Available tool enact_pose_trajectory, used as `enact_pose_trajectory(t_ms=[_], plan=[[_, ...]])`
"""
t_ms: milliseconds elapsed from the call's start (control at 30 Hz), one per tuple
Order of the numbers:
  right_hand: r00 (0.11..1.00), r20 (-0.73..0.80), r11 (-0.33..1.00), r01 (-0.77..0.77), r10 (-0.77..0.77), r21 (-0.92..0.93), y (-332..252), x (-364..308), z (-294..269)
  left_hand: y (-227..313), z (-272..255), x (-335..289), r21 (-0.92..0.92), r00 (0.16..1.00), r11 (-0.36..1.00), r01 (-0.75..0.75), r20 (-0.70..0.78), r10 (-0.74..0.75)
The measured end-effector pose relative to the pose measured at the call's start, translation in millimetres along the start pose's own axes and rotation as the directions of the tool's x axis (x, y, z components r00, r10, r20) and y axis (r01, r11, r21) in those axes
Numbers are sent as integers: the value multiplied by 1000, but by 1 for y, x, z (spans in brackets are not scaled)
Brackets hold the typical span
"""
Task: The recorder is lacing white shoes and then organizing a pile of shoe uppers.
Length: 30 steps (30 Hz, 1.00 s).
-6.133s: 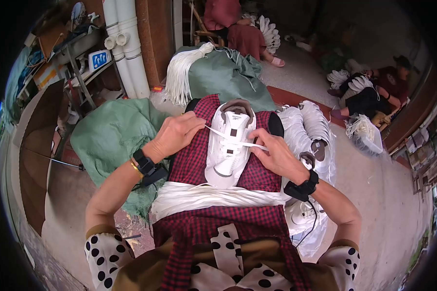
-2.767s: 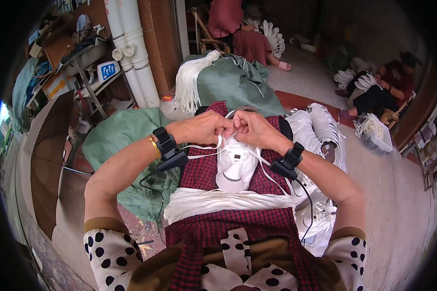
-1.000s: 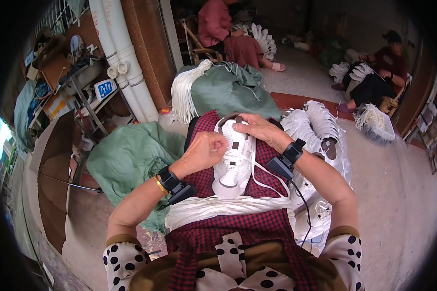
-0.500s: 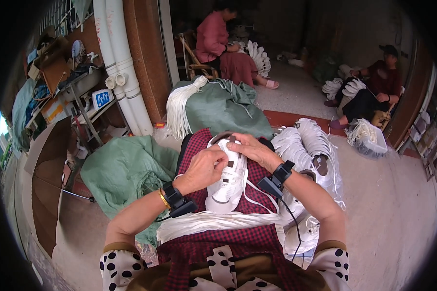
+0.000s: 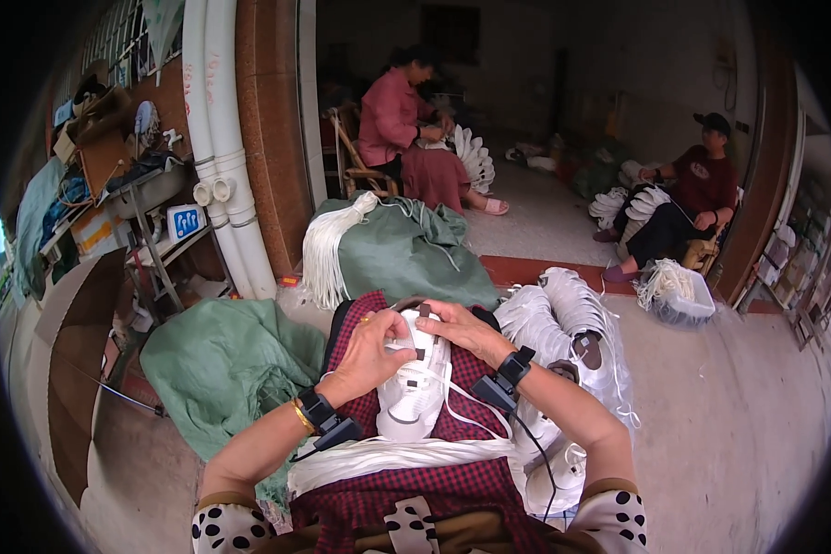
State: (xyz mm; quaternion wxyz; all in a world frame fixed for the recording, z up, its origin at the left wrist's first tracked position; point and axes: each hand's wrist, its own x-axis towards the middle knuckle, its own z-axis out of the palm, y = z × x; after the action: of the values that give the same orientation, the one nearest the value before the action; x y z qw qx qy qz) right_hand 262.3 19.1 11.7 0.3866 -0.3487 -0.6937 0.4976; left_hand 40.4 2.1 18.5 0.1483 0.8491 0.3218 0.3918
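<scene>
A white shoe (image 5: 410, 406) with a brown patch on its tongue lies on my lap, toe toward me. My right hand (image 5: 464, 332) is closed round the heel end, with its thumb on the tongue. My left hand (image 5: 369, 355) curves over the left lacing edge, thumb and forefinger gripping there. Whether lace is between these fingers I cannot tell. A white shoelace (image 5: 475, 417) runs across the shoe and hangs in a loop at its right. Across my lap, nearer me, lies a bundle of white laces (image 5: 397, 459).
Nested white shoes (image 5: 577, 309) are stacked at my right. Green sacks (image 5: 235, 355) lie to the left and ahead, one topped by hanging laces (image 5: 325, 263). A clear bin of laces (image 5: 681, 295) stands farther right. Two people sit in the doorway, handling white shoe parts.
My left hand has gone from a pinch over the tongue to the shoe's left edge, thumb and forefinger wider apart. My right hand stays at the heel. The whole view has shifted.
</scene>
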Motion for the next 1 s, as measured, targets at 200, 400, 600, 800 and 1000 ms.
enact_pose_trajectory(t_ms=[200, 400, 600, 800, 1000], plan=[[963, -208, 945, 99, -170, -312, -16, -19, 3, -11, -15, 33, -303, 929, 941, 151, 368, -30], [950, -285, 933, 19, -129, -358, -34, -52, 14, -34, -7, 46, -571, 874, 770, 285, 485, 36], [946, -218, 803, 69, -242, -593, -48, -51, 38, -49, -3, 44, -605, 872, 727, 325, 489, 17], [962, -100, 671, 101, -253, -735, -43, -45, 49, -54, -5, 48, -482, 856, 832, 275, 517, 17], [946, 14, 445, 166, -325, -880, -53, -48, 20, -55, -10, 48, -527, 830, 792, 308, 556, 47]])
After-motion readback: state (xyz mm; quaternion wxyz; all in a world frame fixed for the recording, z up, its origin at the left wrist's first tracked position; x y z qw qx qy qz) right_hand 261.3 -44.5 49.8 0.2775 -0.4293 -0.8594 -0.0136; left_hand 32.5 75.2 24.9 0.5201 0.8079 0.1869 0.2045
